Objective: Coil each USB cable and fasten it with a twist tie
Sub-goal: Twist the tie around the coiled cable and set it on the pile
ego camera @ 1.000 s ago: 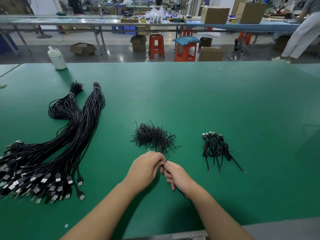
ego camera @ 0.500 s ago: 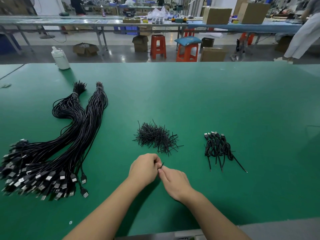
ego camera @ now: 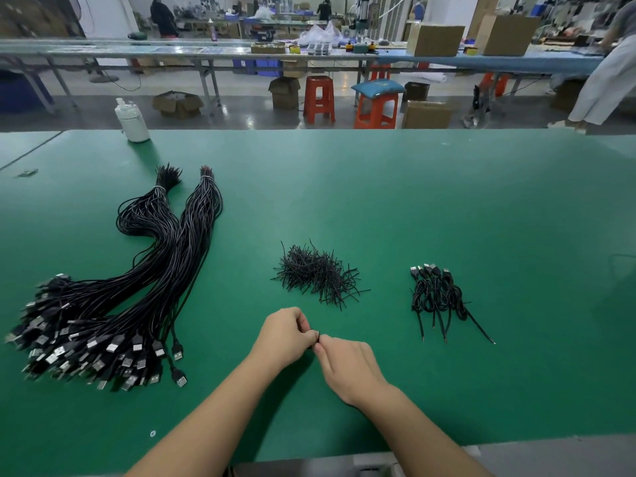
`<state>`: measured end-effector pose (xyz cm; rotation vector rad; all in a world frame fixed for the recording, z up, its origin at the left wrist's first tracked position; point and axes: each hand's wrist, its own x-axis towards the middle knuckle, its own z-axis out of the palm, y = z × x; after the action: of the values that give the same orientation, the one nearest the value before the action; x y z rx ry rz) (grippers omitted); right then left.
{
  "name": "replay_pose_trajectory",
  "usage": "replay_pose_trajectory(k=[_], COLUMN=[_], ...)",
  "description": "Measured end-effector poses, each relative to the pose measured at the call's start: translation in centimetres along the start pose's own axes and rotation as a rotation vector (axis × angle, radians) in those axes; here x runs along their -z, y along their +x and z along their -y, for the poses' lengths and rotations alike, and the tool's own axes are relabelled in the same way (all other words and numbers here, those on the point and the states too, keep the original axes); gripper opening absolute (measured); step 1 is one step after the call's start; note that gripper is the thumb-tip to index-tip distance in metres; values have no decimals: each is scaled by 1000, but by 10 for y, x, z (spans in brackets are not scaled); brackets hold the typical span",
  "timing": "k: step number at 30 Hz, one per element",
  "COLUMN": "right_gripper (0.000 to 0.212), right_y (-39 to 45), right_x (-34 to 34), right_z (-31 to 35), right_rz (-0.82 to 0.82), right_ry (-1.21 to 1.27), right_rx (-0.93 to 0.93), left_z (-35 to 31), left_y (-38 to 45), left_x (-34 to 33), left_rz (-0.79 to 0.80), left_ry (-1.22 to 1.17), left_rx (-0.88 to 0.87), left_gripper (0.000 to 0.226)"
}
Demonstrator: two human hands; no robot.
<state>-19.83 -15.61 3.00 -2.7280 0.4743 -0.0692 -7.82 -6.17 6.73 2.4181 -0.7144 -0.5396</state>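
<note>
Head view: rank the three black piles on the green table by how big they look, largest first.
1. Uncoiled cable bundle
2. Twist tie heap
3. Coiled cable pile
The last two look close in size.

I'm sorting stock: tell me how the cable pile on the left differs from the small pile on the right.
The left cable pile is far larger than the right cable pile. The left pile's cables lie long and uncoiled in bundles tied at the far end; the right pile's cables are each coiled short. Left-pile plugs face the near edge, right-pile plugs face away. Both are black USB cables on the green table.
</note>
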Motion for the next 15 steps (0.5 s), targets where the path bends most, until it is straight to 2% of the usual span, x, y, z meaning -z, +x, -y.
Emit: replay_pose_trajectory(k=[3, 8, 12, 15], right_gripper=[32, 31, 29, 33], right_y=[0, -1, 0, 2], right_x=[1, 1, 2, 3], right_z=[1, 4, 4, 4], right_rz=[-4, -19, 4, 12], right_ry=[0, 15, 3, -37], right_rx=[-5, -29, -27, -6], left_z=[-1, -1, -2, -4], left_y=[0, 0, 0, 0], left_x=[1, 3, 4, 5], left_rz=[-39, 5, 17, 75], left_ry=[46, 67, 72, 137], left_rx=[-48, -97, -95, -114], left_gripper=[20, 22, 52, 42])
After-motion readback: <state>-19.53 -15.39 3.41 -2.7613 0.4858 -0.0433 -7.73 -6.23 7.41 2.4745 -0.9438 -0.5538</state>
